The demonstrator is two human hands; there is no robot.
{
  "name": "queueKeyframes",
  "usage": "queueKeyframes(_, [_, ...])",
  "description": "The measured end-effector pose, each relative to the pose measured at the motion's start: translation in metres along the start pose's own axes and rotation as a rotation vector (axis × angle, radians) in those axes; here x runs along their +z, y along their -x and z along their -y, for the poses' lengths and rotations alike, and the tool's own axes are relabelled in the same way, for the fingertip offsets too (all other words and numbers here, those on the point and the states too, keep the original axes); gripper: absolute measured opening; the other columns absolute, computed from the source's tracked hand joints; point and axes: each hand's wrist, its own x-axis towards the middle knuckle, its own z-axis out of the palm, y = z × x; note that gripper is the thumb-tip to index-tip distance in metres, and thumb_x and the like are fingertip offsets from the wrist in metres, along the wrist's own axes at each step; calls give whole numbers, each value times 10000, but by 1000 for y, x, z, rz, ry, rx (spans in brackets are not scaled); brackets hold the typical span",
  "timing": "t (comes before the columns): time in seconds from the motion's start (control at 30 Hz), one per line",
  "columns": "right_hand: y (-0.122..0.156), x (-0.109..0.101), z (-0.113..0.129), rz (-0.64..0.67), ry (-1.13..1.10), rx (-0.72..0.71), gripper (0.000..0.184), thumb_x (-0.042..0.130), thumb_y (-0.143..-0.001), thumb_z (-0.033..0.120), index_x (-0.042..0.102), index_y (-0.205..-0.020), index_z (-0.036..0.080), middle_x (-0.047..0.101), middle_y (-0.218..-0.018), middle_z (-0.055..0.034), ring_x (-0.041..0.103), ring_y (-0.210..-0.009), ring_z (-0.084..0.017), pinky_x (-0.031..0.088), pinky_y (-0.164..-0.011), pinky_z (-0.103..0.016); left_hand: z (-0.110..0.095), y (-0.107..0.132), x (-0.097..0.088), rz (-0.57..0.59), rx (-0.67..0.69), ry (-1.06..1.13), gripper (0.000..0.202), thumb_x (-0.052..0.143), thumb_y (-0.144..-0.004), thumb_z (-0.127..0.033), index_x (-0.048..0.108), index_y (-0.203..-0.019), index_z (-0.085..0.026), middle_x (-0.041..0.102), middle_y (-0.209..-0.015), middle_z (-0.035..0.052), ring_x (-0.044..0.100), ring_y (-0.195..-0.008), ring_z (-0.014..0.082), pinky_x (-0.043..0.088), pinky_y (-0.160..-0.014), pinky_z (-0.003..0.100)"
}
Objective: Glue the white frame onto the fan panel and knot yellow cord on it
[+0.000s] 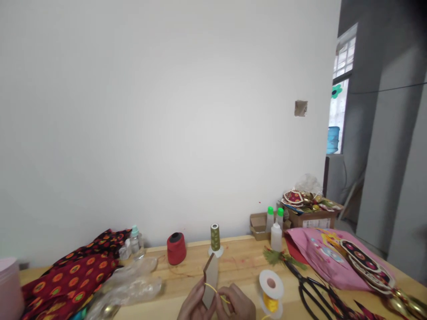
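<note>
At the bottom middle, my left hand point(194, 306) is closed around the lower part of a flat, stiff card-like piece point(211, 276), pale on its face with a dark edge, tilted upright. A yellow cord point(211, 287) runs across the piece. My right hand point(236, 303) pinches this cord close to the left hand. To the right stands a white spool point(271, 284) wound with yellow cord. Beyond the hands are a green thread spool point(215, 238) and a red thread cone point(176, 249).
Black scissors point(308, 284) lie right of the white spool. Farther right are a pink bag point(328, 253) and a cardboard box point(312, 220) of ornaments. Squeeze bottles point(276, 236) stand near the wall. Patterned red fabric point(71, 278) and clear plastic point(130, 284) lie left.
</note>
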Motion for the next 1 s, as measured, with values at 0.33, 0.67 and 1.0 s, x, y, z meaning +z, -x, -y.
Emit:
queueKeyframes(0.33, [1, 3, 2, -59, 2, 49, 172, 444, -688, 228, 559, -562, 203, 452, -405, 41, 376, -307, -62, 260, -329, -173, 2, -2, -5, -72, 91, -35, 243, 513, -697, -31, 643, -815, -200, 661, -873, 19, 592, -825, 150, 439, -822, 373])
queueKeyframes(0.67, [3, 6, 2, -38, 21, 46, 174, 445, -670, 217, 568, -548, 205, 431, -398, 45, 362, -307, -64, 258, -334, -176, 0, -2, -6, -60, 105, -69, 257, 549, -667, -44, 646, -837, -210, 657, -883, 25, 595, -818, 161, 441, -808, 353])
queueKeyframes(1.0, [4, 8, 2, -11, -14, 80, 180, 440, -675, 220, 551, -534, 204, 458, -419, 33, 420, -331, -71, 274, -339, -168, -3, 0, 2, -67, 111, -120, 250, 608, -623, -35, 622, -820, -187, 639, -646, 5, 612, -715, 132, 477, -704, 274])
